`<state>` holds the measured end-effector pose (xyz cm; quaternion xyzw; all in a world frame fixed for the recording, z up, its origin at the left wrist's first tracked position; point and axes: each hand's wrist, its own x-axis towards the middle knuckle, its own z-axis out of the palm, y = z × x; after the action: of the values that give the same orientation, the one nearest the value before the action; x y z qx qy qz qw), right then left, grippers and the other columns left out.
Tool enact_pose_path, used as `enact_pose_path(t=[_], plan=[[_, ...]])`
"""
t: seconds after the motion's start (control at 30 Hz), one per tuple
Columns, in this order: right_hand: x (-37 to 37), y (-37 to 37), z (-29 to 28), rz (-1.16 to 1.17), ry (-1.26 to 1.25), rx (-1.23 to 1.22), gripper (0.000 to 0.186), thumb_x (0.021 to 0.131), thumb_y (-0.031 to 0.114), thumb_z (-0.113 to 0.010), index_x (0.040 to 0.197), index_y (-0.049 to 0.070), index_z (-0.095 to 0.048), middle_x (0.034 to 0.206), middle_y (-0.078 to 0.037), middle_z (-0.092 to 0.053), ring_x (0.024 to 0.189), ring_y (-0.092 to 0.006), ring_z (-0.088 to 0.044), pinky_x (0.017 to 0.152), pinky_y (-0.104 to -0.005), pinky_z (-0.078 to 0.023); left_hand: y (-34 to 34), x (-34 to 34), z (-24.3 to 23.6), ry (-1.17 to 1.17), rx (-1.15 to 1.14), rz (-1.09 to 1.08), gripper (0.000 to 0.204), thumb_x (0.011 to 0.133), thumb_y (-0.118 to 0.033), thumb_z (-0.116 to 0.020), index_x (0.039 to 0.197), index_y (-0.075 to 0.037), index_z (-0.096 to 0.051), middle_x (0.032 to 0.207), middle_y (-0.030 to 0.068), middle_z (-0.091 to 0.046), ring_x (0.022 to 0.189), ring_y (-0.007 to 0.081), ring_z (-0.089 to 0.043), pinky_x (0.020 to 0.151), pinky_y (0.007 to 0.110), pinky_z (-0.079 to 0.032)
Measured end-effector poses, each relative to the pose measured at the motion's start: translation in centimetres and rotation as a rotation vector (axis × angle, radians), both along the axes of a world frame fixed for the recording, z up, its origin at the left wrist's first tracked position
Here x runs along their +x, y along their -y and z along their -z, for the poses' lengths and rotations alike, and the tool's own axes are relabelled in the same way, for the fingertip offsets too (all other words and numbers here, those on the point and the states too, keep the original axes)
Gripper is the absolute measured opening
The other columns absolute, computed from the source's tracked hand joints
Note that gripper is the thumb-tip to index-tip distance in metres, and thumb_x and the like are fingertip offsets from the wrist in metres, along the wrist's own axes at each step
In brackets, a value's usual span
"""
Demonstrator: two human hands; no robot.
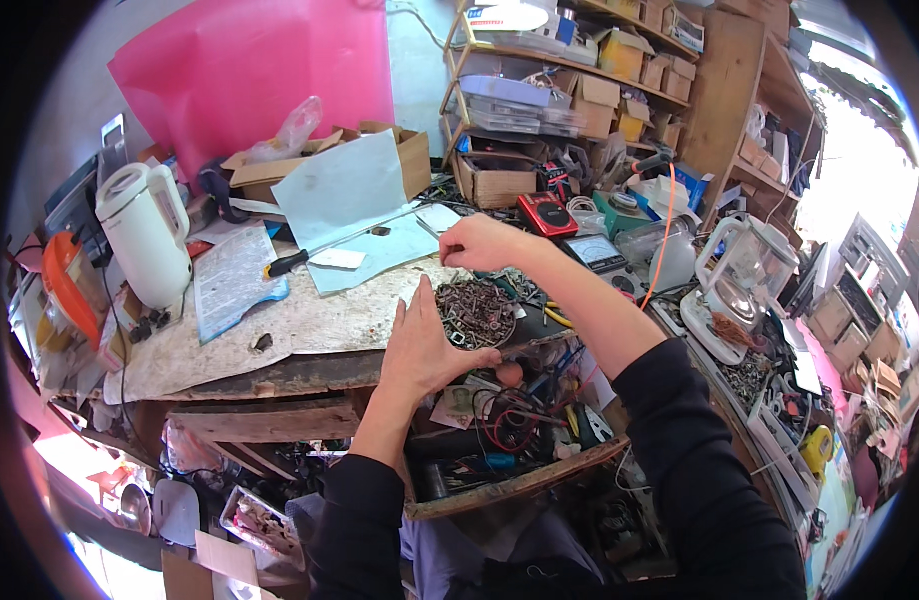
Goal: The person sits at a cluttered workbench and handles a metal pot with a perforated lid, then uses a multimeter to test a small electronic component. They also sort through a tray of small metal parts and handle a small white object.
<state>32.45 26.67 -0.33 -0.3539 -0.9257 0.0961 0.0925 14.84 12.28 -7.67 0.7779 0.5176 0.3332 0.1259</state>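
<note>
A round dish [476, 313] heaped with small dark screws and metal bits stands near the table's front edge. My left hand [418, 348] is at its left side, fingers stretched up and thumb reaching along the near rim; I cannot tell how firmly it touches the dish. Above the far side of the dish is my right hand [480, 246], its fingers curled and pinched together; anything between them is hidden or too small to make out. A screwdriver [288, 264] with a black and yellow handle lies to the left on a pale blue sheet [365, 262].
Below the table edge an open drawer [525, 490] holds cables and pliers. A red device [547, 215] and an analog multimeter [597, 253] sit right of my right hand. A white kettle-like appliance [145, 235] stands left. Behind are shelves [600, 70] with boxes.
</note>
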Motion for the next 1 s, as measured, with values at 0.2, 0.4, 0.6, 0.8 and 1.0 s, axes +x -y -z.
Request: enact_pose_path(t=[0.2, 0.4, 0.6, 0.8, 1.0], plan=[[-0.7, 2.4, 0.2, -0.012, 0.073, -0.02, 0.029, 0.085, 0.005, -0.058, 0.109, 0.004, -0.075, 0.105, -0.017, -0.075, 0.098, -0.0323, -0.072, 0.089, -0.0409, -0.055, -0.8, -0.6, 1.1, 0.005, 0.057, 0.019, 0.143, 0.058, -0.068, -0.086, 0.151, 0.018, -0.019, 0.149, 0.0351, -0.043, 0.142, 0.0437, -0.041, 0.124, 0.047, -0.023], [0.2, 0.4, 0.6, 0.145, 0.087, 0.186, 0.026, 0.083, 0.007, -0.066, 0.106, 0.008, -0.077, 0.098, -0.013, -0.077, 0.092, -0.0301, -0.073, 0.083, -0.041, -0.056, 0.1, -0.1, 0.1, -0.009, 0.006, -0.002, 0.141, 0.058, -0.066, -0.087, 0.149, 0.02, -0.021, 0.142, 0.038, -0.048, 0.138, 0.0439, -0.047, 0.122, 0.048, -0.028], [-1.2, -1.2, 0.7, 0.09, 0.299, -0.006, 0.023, 0.077, 0.015, -0.08, 0.099, 0.008, -0.078, 0.092, -0.012, -0.076, 0.087, -0.0283, -0.073, 0.076, -0.0388, -0.056, -0.2, -0.2, 1.0, 0.009, 0.125, 0.034, 0.138, 0.059, -0.066, -0.086, 0.148, 0.02, -0.024, 0.135, 0.0366, -0.054, 0.131, 0.0445, -0.052, 0.12, 0.048, -0.03], [-1.6, -1.1, 0.5, 0.101, 0.341, 0.011, 0.018, 0.076, 0.015, -0.078, 0.091, 0.005, -0.077, 0.089, -0.012, -0.076, 0.086, -0.0292, -0.072, 0.074, -0.0397, -0.056, -0.4, -0.2, 0.9, 0.021, 0.124, 0.035, 0.133, 0.06, -0.062, -0.087, 0.146, 0.02, -0.028, 0.135, 0.035, -0.055, 0.129, 0.0444, -0.053, 0.118, 0.048, -0.033], [-2.1, -1.0, 1.0, 0.168, 0.342, 0.07, 0.02, 0.075, 0.019, -0.079, 0.09, 0.007, -0.077, 0.089, -0.012, -0.076, 0.085, -0.0297, -0.072, 0.074, -0.0411, -0.056, -0.1, -0.3, 0.6, 0.019, 0.124, 0.023, 0.127, 0.061, -0.057, -0.087, 0.145, 0.019, -0.032, 0.135, 0.0346, -0.055, 0.124, 0.0467, -0.054, 0.111, 0.046, -0.041]])
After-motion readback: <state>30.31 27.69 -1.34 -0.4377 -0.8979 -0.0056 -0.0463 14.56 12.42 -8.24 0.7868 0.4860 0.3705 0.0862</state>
